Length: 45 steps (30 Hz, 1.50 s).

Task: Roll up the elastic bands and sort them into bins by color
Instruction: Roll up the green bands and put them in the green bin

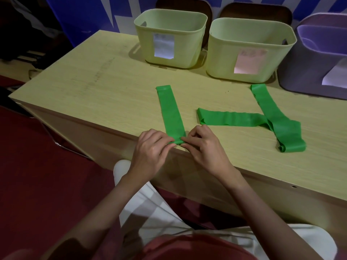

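Observation:
A green elastic band (170, 109) lies flat on the wooden table (105, 91), running from the middle toward the near edge. Its near end is curled into a small roll at the table's edge. My left hand (152, 147) and my right hand (203, 146) both pinch that rolled end between fingertips. Two more green bands lie to the right: one flat and sideways (231, 119), one slanted (274, 113) across it with its near end looped. Behind stand a pale green bin (169, 38), a second pale green bin (249, 51) and a purple bin (317, 68).
Each bin carries a paper label on its front. Two dark chair backs show behind the bins against a blue and white wall. A red floor lies left of the table. My lap in light trousers sits below the table's near edge.

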Tool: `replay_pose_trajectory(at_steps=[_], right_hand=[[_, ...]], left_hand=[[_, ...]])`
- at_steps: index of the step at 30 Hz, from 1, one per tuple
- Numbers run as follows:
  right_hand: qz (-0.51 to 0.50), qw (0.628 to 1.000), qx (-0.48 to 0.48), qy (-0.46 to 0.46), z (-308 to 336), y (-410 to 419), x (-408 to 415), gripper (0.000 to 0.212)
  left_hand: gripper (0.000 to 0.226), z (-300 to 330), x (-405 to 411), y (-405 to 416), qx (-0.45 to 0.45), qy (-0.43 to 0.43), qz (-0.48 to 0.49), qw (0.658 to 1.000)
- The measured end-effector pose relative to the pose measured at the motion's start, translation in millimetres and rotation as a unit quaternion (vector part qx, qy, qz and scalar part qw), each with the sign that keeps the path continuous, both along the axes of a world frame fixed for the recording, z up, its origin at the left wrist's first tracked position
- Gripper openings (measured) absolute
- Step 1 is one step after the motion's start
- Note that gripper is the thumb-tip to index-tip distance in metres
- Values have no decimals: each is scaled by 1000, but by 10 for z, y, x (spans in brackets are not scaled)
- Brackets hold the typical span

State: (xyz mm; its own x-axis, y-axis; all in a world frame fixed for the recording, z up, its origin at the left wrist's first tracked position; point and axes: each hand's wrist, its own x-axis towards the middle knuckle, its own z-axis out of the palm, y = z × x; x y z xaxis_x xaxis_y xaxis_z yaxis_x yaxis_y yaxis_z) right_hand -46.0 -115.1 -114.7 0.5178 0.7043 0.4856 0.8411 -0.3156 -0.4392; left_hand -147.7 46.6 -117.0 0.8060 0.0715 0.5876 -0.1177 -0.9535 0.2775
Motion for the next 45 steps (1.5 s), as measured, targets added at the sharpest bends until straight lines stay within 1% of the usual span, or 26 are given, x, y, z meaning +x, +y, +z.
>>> replay_pose_trajectory(at_steps=[4,7,10,13,15,17,18,20,23,25,30,35,40,45], right_hand=[[-13,1000,-16,10,1,2,-60,25],[-14,999,-21,20,4,1,-77,15],[-26,999,-13,27,-2,8,-87,12],[-39,999,0,21,-11,13,-88,12],[-40,999,1,17,0,23,-72,13],[-36,999,-5,13,17,39,-63,15],[-32,999,-7,11,22,46,-59,16],[-30,1000,-7,6,16,50,-48,17],[-31,1000,-4,-2,-3,43,-41,18],[-33,999,-7,-12,-6,53,-43,17],[-44,998,-12,-34,-17,54,-63,15],[-57,996,-42,-54,-30,43,-85,26],[-81,991,-76,-81,-29,68,-100,32],[-92,986,-100,-97,-24,125,-123,37]], left_hand=[[15,9,38,24,-39,17,0,999],[22,16,55,13,-71,37,18,997],[27,14,60,-5,-97,50,36,993],[20,7,81,-26,-117,51,51,990],[14,5,86,-60,-137,33,71,987],[14,7,73,-95,-148,15,82,985],[14,9,66,-108,-144,10,80,986],[7,2,45,-125,-96,-2,70,993],[14,-29,5,-138,-16,-16,61,998],[16,-61,-20,-119,9,-18,58,998],[11,-102,-39,-109,1,-23,63,998],[11,-105,-23,-104,-7,-30,70,997],[13,-91,28,-73,13,-19,70,997],[23,-52,84,-11,51,15,77,996]])
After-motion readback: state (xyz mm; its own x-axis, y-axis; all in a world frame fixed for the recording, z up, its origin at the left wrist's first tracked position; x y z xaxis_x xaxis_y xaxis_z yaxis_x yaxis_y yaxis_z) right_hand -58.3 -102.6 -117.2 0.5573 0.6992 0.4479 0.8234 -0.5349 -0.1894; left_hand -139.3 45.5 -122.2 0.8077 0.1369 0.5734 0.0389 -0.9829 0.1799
